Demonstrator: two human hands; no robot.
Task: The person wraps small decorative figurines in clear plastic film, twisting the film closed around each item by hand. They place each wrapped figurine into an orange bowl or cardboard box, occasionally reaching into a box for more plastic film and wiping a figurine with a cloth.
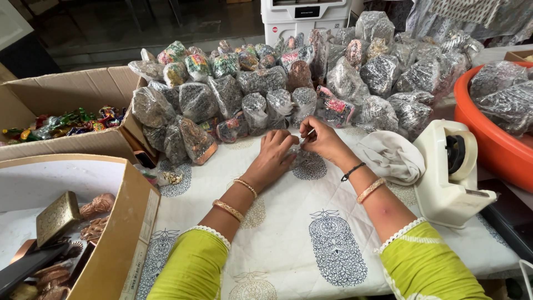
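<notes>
A counter (311, 222) draped in white cloth printed with dark blue motifs carries everything. Along its far edge lies a broad heap of wrapped figurines (311, 83), lumpy shapes in crinkled clear plastic, mostly dark grey, a few bright-painted at the far left. At the right edge sits a smooth orange tub (488, 150) holding more wrapped pieces, and nearer, a cream plastic tape dispenser (449, 172) with a crumpled white cloth (388, 155) just beside it. Off the left edge stand two brown cardboard boxes: the far box (61, 94) holds colourful pieces, the near box (133, 222) coppery figurines and a brass-coloured block.

Near the counter's middle, just in front of the heap, the left hand (272, 155) and right hand (322, 140) meet over a small clear-wrapped packet (300, 155). The fingers of both pinch its plastic, closed narrowly. The packet is mostly hidden, so its long axis cannot be told.
</notes>
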